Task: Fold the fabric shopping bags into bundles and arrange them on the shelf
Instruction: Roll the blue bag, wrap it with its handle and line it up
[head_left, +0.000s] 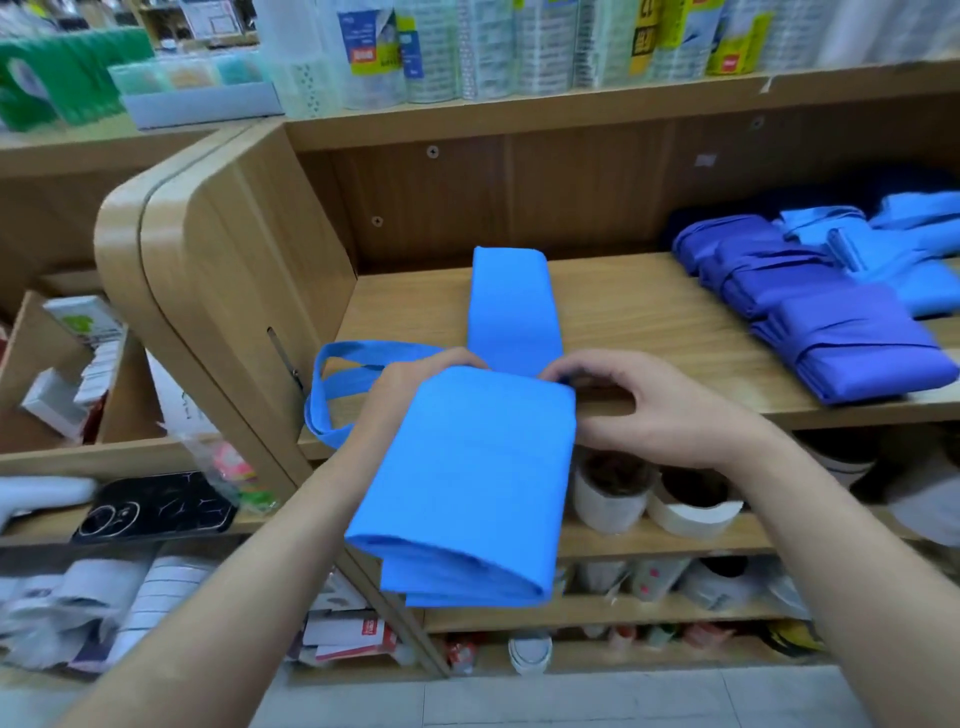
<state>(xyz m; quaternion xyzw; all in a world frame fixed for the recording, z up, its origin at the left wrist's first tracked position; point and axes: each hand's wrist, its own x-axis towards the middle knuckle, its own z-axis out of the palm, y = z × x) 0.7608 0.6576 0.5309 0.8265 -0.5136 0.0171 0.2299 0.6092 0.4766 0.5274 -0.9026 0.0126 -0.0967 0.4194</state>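
Observation:
A light blue fabric bag (467, 467), folded into a long strip, lies half on the wooden shelf (623, 322) and hangs over its front edge toward me. Its far end (511, 301) rests flat on the shelf board. My left hand (410, 384) grips the strip's left edge at the shelf lip, with the bag's handle loops (337, 384) sticking out to the left. My right hand (639, 405) pinches the strip's right edge at the same fold. Folded dark blue bundles (831, 322) and light blue bundles (893, 249) lie on the shelf at the right.
A rounded wooden side panel (208, 280) bounds the shelf on the left. Rolls and packets (519, 47) stand on the shelf above. White tape rolls (649, 499) sit on the shelf below. A black phone case (156, 509) lies lower left.

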